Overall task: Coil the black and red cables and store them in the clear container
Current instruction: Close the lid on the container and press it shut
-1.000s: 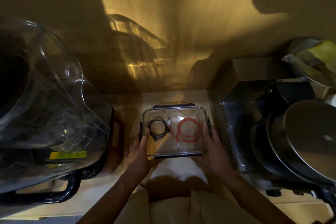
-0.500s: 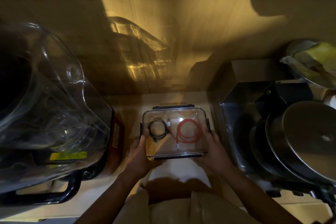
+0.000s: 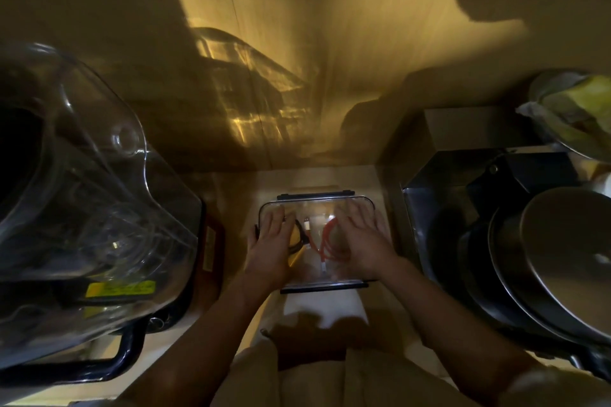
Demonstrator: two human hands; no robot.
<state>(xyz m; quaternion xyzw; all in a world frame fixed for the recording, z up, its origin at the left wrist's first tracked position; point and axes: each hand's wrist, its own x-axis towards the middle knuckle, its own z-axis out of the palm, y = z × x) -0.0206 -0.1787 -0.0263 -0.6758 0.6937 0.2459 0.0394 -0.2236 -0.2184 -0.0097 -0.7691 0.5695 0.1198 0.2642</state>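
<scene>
A clear container (image 3: pixel 316 277) with a lid sits on the table (image 3: pixel 317 177), low in the middle of the frame. Inside it lie 2 coiled cables. The black cable (image 3: pixel 299 235) is on the left side and is mostly hidden. The red cable (image 3: pixel 327 243) is on the right side, with its white plug pointing down.

Half a second ago the 2 hands held the box by its left and right sides. Now both hands lie flat on top of the lid. The left hand (image 3: pixel 272 241) covers the left part of the lid. The right hand (image 3: pixel 360 241) covers the right part. The fingers are stretched out and point to the top of the frame. Neither grip is closed around anything; the palms just rest on the lid.

This looks like pushing the lid down so it sits tight. That means the coiling is done and both cables are already stored. I think only the closing is left. The black clips at the top edge (image 3: pixel 314 195) and the bottom edge (image 3: pixel 322 287) of the lid may still need to be snapped shut, but it is too dark to tell if they are locked.

A big clear blender jug (image 3: pixel 86 208) fills the left of the frame. Dark pans (image 3: pixel 542 274) are stacked on the right. Both stand close to the box, so there is little room to move.
</scene>
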